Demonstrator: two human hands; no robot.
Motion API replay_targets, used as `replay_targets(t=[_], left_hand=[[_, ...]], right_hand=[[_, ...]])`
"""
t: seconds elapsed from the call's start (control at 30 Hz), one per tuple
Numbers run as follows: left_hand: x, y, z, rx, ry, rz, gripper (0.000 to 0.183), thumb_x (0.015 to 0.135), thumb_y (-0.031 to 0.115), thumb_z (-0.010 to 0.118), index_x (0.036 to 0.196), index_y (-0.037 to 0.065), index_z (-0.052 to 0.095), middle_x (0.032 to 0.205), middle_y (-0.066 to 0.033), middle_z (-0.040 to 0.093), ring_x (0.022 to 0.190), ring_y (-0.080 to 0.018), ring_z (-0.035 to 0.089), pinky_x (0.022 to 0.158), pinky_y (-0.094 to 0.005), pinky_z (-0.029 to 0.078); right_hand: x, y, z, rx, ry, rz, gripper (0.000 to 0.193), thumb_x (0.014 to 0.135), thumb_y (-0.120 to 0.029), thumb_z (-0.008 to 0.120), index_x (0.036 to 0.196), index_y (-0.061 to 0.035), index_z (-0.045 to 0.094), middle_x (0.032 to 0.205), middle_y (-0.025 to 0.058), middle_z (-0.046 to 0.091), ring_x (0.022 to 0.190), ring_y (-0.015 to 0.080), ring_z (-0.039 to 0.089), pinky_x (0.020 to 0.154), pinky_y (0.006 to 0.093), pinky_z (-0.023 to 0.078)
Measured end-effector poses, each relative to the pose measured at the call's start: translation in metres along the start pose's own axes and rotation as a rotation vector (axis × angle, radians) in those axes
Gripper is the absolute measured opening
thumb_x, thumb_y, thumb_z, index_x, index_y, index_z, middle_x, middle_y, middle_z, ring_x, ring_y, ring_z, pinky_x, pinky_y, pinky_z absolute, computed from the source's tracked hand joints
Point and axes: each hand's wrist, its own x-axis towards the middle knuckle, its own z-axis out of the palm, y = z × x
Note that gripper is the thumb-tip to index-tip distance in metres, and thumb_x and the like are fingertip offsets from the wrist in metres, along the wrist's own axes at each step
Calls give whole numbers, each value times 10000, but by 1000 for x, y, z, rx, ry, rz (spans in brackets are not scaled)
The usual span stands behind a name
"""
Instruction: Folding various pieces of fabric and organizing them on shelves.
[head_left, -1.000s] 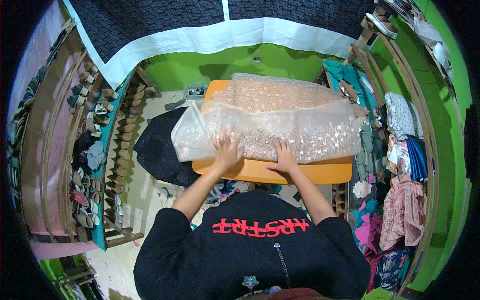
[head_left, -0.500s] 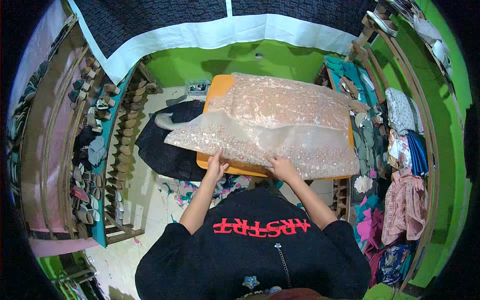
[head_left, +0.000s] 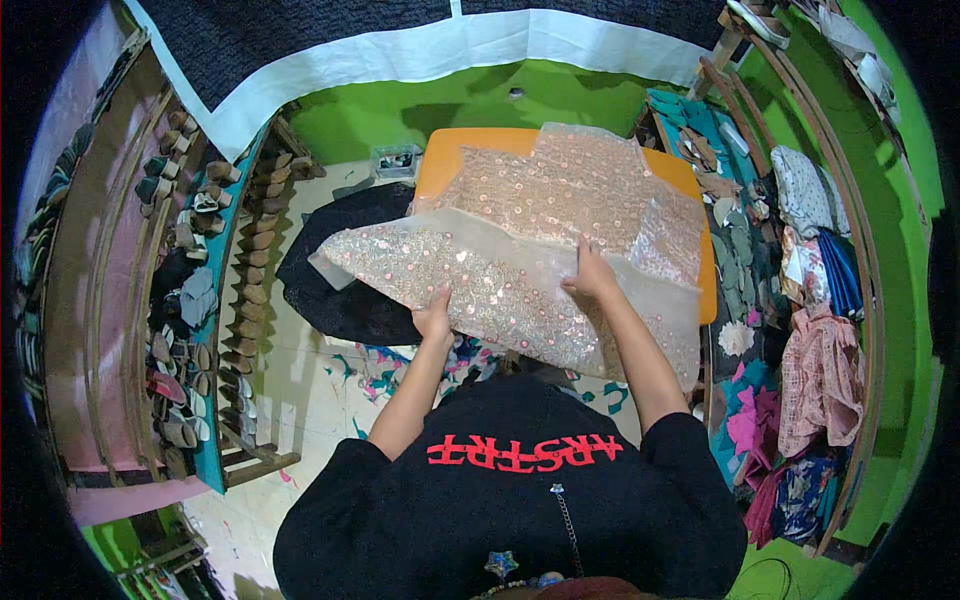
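Note:
A beige sheer fabric with shiny sequins and pinkish round motifs [head_left: 480, 282] lies over an orange table [head_left: 440, 175]. Its near layer is lifted and hangs past the table's front side, over my body side. My left hand [head_left: 433, 318] grips the lower edge of this layer, thumb on top and the other fingers hidden beneath. Farther up and to the right, my right hand [head_left: 592, 273] holds the same fabric close to a fold line, its thumb and index finger showing on the surface. The far layer, peach-toned and sequined, rests flat on the tabletop.
Black cloth [head_left: 340, 290] sits left of the table, above floor scraps [head_left: 365, 375] of coloured fabric. A small clear box [head_left: 397, 160] stands behind. Wooden racks with shoe lasts [head_left: 250, 265] line the left; folded fabrics [head_left: 820, 370] fill the right shelf.
My right hand has moved up and away from the front edge onto the fabric. The near layer has come toward me, hanging lower, and more of the orange tabletop shows at the back.

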Motion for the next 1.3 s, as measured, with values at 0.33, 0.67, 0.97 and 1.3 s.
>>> replay_targets(t=[0.33,0.67,0.97,1.3], left_hand=[[-22,29,-34,-625,-515,-398,373,673,169,461,1016,22,471,1071,-126,494,976,-277,470,863,-449,344],[-31,3,1,247,-142,-250,368,688,31,643,1021,-26,498,958,-100,559,820,-185,549,700,-291,443],[-6,-21,0,-446,-430,-421,308,786,200,508,1039,28,466,979,-94,524,885,-231,517,771,-376,417],[-29,12,49,146,-2,-141,378,718,104,650,1033,-30,490,1013,-92,530,876,-168,523,715,-304,443]], right_hand=[[-6,16,18,51,5,95,283,749,-189,525,953,5,496,975,242,497,886,381,503,743,420,423],[7,30,2,79,269,259,288,796,-188,479,986,21,420,892,256,521,848,400,508,715,459,402],[46,-2,-64,89,305,174,266,789,-188,495,988,-17,449,876,254,550,761,409,535,667,462,418],[66,5,-84,85,478,173,288,761,-183,534,943,30,465,840,245,558,797,391,538,694,446,416]])
